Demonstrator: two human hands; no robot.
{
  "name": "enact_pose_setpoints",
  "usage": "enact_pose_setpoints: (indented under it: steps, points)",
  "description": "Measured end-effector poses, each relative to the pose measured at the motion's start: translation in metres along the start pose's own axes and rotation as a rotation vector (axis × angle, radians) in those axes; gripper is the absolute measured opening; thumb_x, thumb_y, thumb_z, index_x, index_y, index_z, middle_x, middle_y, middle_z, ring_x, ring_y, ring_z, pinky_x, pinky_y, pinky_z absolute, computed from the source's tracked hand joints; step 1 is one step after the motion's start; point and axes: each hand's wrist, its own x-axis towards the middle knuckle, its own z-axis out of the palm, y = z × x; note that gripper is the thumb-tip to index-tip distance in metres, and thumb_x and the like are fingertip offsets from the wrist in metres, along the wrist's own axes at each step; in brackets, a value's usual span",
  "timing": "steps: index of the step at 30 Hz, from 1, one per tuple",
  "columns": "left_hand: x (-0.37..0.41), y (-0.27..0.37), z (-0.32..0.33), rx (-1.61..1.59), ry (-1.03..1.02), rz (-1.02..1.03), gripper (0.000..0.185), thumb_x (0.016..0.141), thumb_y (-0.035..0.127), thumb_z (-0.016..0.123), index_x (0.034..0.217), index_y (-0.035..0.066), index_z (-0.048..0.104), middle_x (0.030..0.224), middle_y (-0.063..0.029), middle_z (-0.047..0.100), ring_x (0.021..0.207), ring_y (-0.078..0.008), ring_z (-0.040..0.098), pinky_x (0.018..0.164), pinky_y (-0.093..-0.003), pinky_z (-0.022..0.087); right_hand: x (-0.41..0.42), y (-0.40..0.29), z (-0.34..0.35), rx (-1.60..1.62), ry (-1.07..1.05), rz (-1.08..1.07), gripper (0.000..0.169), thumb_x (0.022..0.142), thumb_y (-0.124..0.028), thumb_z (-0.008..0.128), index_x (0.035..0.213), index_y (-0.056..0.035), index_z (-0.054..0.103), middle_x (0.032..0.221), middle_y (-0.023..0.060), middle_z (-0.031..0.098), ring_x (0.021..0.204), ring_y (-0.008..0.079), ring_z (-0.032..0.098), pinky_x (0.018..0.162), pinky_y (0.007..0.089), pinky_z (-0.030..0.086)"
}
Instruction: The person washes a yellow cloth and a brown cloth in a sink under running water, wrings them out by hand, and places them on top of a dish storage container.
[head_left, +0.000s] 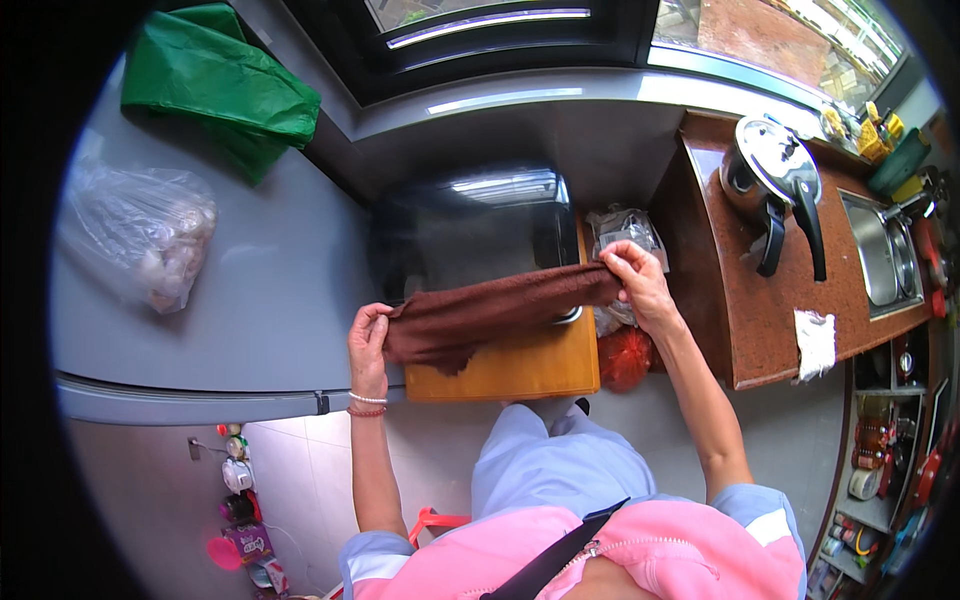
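Observation:
A dark brown cloth (499, 311) hangs stretched between both hands, its lower edge drooping on the left side. My left hand (369, 341) pinches its left end between thumb and fingers, and my right hand (637, 281) pinches the right end. Behind and below the cloth are a glossy black appliance (480, 225) and the orange-brown wooden surface (517, 371) it stands on. The cloth hides part of both.
At left, a grey refrigerator top (277, 300) holds a clear plastic bag (176, 247) and a green bag (217, 82). At right, a pressure cooker (772, 172) and a white cloth (815, 345) lie on the reddish-brown counter (765, 315). A red plastic bag (625, 360) sits below.

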Motion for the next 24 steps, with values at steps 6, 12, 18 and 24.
enact_pose_setpoints:
  steps: [6,12,18,24]
  points:
    - [0.023,-0.013,-0.031,0.019,0.028,-0.014,0.009,0.092,0.008,0.049,0.096,0.004,0.056,0.09,0.0022,0.055,0.084,-0.0044,0.048,0.08,-0.0185,0.038,0.02,0.013,0.027,-0.126,0.054,-0.025,0.008,0.088,-0.016,0.059,0.09,-0.0084,0.06,0.075,-0.0057,0.057,0.056,-0.0028,0.044,0.042,0.0109,0.031]
    - [0.132,-0.004,-0.063,0.182,-0.009,0.077,0.01,0.092,0.009,0.049,0.097,0.004,0.057,0.091,0.0015,0.054,0.086,-0.0064,0.048,0.081,-0.0205,0.039,0.101,-0.003,0.082,-0.246,0.079,-0.122,0.011,0.088,-0.017,0.059,0.088,-0.0058,0.061,0.068,-0.0053,0.054,0.054,-0.0001,0.044,0.042,0.0153,0.032]
    - [0.315,-0.055,-0.101,0.546,0.151,0.261,0.03,0.089,0.017,0.054,0.116,0.004,0.051,0.104,-0.0104,0.053,0.098,-0.0219,0.05,0.09,-0.0303,0.039,0.265,0.029,0.12,-0.41,0.254,-0.263,0.03,0.085,-0.021,0.062,0.108,-0.0041,0.055,0.081,0.0075,0.057,0.063,0.0153,0.056,0.058,0.0281,0.047]
    - [0.289,-0.092,-0.056,1.065,0.122,0.381,0.062,0.086,0.037,0.055,0.137,0.011,0.032,0.135,-0.0198,0.034,0.123,-0.0359,0.035,0.1,-0.0501,0.031,0.208,0.09,0.129,-1.264,0.302,-0.492,0.036,0.077,-0.015,0.064,0.111,-0.0073,0.053,0.108,0.0143,0.05,0.098,0.0337,0.051,0.084,0.0414,0.042]
